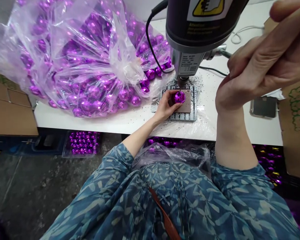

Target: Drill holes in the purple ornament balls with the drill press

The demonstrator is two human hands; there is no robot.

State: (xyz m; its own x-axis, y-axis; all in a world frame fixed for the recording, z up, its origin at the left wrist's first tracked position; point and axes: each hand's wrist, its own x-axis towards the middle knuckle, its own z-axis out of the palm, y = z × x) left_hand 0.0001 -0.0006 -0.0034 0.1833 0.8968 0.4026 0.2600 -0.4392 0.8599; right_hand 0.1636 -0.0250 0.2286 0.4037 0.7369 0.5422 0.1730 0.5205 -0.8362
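Note:
My left hand (166,106) pinches a shiny purple faceted ball (179,97) between thumb and fingers. The ball rests on a brown square pad (187,107) on the slotted metal base (193,116) of a bench drill press (187,53). Right above the ball is the chuck (183,81), with its thin bit reaching the ball's top. At the upper right, my right hand (265,63) is raised and closed around the drill press lever (224,52); most of the lever is hidden by the hand.
A big clear plastic bag (90,63) of purple balls fills the left of the white table (110,121). Dark shavings surround the base. A black cable (148,36) hangs beside the drill. Cardboard boxes (10,103) flank the table, and a tray of balls (81,143) sits below.

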